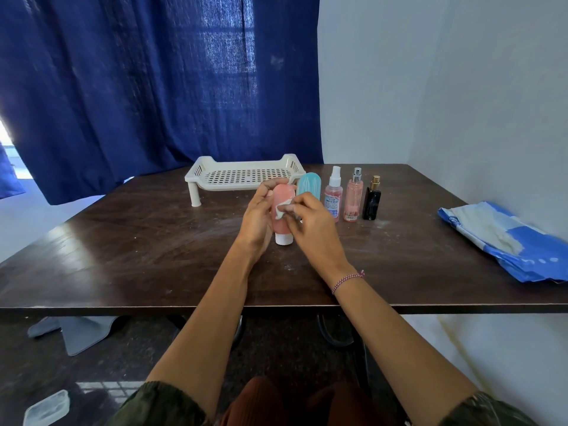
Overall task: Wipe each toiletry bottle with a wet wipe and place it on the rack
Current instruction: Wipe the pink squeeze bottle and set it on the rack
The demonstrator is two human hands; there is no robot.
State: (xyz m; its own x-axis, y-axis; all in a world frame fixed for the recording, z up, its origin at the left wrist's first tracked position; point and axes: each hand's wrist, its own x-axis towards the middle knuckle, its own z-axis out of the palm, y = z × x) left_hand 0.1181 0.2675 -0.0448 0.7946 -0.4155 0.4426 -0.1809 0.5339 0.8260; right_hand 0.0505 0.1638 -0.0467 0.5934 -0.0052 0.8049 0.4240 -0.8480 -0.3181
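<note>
Dark blue fabric curtain: hangs beyond both hands, behind the far edge of the table.

Dark brown wooden table: lies beneath both forearms and carries everything below.

Blue and white soft plastic wet-wipe packet: lies flat, well to the right of the right hand, near the table's right edge.

White perforated plastic rack on short legs: stands just beyond the hands, slightly to the left of them. Nothing is on it.

Left hand: fingers curl round the left side of the tube and grip it.

Right hand: fingertips pinch the wipe and press it against the front of the tube.

Coral-pink plastic squeeze tube with a white cap: held upright between the two hands, cap downward and close to the tabletop. Whether the cap touches the table cannot be told.

Teal plastic tube: stands just behind the right hand.

Row to the right of the right hand, standing upright and apart from one another: clear spray bottle of pink liquid with a white nozzle, pink bottle with a silver sprayer, black bottle with a gold cap.

White wet wipe: crumpled against the tube under the right fingertips.

Pink and white braided bracelet: circles the right wrist.
</note>
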